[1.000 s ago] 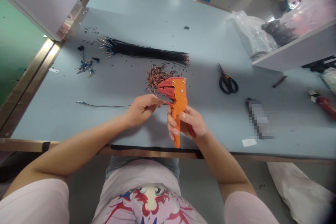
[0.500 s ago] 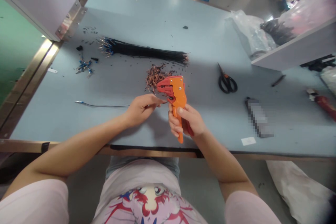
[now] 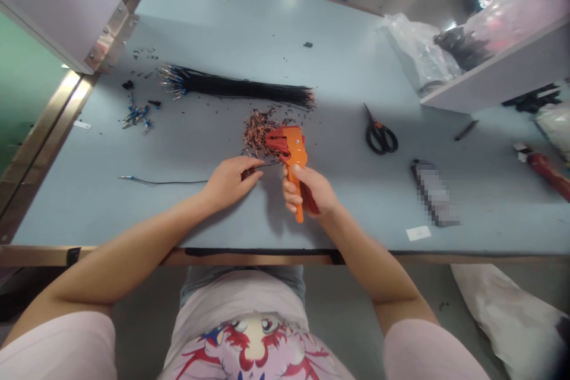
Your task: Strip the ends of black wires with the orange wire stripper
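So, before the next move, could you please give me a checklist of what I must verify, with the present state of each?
1. Orange tool in the right hand: ok.
2. Wire in the left hand: ok.
3. Wire's near end seated in the tool: cannot tell, too small.
4. Bundle apart from both hands: ok.
5. Scissors apart from both hands: ok.
6. Scraps away from the tool's head: not ok, right beside it.

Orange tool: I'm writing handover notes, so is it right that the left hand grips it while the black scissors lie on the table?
The hand is wrong: the head view shows the right hand gripping the orange tool. The black scissors do lie on the table.
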A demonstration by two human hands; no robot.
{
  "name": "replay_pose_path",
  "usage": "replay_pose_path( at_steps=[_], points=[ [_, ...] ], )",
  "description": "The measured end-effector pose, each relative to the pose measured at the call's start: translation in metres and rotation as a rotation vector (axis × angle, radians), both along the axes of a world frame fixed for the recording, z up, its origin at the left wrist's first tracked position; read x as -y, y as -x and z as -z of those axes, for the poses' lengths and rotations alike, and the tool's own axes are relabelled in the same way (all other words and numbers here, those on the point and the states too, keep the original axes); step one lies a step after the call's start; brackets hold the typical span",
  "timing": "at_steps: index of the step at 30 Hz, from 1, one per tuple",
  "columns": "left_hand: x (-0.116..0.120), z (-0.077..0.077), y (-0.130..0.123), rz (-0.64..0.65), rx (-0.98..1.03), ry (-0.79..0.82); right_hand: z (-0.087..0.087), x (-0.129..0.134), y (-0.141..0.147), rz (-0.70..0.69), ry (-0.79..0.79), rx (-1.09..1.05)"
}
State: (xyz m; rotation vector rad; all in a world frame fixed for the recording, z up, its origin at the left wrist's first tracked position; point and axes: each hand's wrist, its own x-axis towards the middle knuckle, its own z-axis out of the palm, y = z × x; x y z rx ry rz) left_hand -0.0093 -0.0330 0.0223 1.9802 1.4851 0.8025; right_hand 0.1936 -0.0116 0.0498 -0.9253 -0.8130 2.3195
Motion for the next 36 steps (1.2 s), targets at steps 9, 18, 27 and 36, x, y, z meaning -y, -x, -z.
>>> replay_pose_path(
  at_steps=[9,18,27,36],
  points=[
    [-0.003,0.003,0.005,0.024,-0.117,-0.012,0.014,-0.020,-0.006,0.082,0.072,-0.105],
    [-0.019,-0.008,0.039,-0.110,-0.166,0.127,-0.002,-0.020,-0.017,0.128,-0.112,-0.208],
    [-0.012,-0.004,0.016,-0.026,-0.046,-0.200,0.004,-0.021,-0.015,0.196,-0.077,-0.192],
    [-0.020,0.003,0.026,-0.148,-0.206,-0.069,0.007,-0.013,-0.014,-0.068,-0.103,-0.174]
  ],
)
